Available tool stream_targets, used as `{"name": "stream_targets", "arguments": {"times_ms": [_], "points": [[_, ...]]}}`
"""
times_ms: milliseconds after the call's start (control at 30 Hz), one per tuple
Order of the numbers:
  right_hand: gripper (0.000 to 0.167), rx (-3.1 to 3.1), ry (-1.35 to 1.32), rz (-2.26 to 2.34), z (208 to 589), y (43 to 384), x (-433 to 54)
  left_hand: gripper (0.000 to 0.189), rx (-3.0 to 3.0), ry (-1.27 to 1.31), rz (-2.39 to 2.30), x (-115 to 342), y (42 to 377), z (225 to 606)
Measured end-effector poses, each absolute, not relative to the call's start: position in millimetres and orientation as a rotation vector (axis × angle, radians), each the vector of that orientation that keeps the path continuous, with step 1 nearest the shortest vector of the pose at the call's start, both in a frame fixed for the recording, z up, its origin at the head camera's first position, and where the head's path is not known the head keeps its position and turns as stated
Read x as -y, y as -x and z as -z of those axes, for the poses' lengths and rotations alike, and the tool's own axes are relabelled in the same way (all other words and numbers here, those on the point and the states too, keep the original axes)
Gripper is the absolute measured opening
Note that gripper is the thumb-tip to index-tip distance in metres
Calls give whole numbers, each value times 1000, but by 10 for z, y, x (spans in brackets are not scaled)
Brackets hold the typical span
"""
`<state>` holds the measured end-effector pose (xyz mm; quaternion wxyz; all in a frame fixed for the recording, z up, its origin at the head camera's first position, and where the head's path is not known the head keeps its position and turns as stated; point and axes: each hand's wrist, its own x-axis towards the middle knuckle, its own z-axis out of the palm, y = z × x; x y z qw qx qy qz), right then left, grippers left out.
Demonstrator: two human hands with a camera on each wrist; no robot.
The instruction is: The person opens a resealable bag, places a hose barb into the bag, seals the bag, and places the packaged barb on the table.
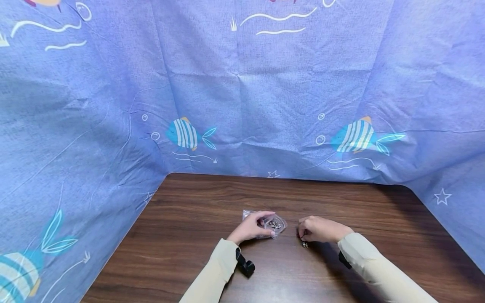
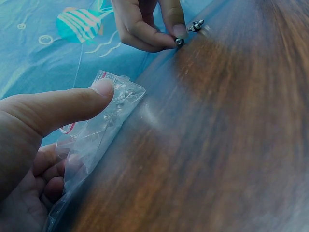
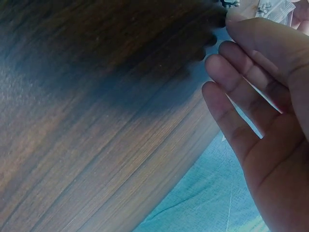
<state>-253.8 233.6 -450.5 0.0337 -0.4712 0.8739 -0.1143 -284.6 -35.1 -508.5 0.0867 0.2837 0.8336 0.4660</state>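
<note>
My left hand [image 1: 248, 227] grips a clear zip bag [image 2: 91, 142] between thumb and curled fingers, its mouth held wide. Several small shiny metal pieces [image 1: 275, 224] lie inside the bag. To the right, my right hand [image 1: 323, 229] is low over the table, thumb and forefinger pinching a small round metal piece [image 2: 179, 42]. Right beside those fingertips, a little group of similar metal pieces [image 2: 196, 26] rests on the wood. In the right wrist view, the other fingers [image 3: 224, 72] of the right hand are loosely bent.
The dark wood-grain table [image 1: 212, 189] reaches to a blue curtain [image 1: 242, 97] printed with fish, which hangs behind it and along both sides. Black straps [image 1: 245, 266] are around the wrists, over light sleeves.
</note>
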Motion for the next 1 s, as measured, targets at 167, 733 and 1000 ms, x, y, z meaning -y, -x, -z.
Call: {"name": "stream_targets", "arguments": {"times_ms": [167,733,1000], "points": [[14,-2695,1420,328,4488,2529,-2325,61,-2486,-851,-1387,350,2850,5099],[13,-2729,1378,408,4474,2564,-2331,61,-2480,-856,-1378,351,2845,5087],[13,-2756,1365,434,4431,2615,-2303,62,-2479,-841,-1378,352,2835,5071]]}}
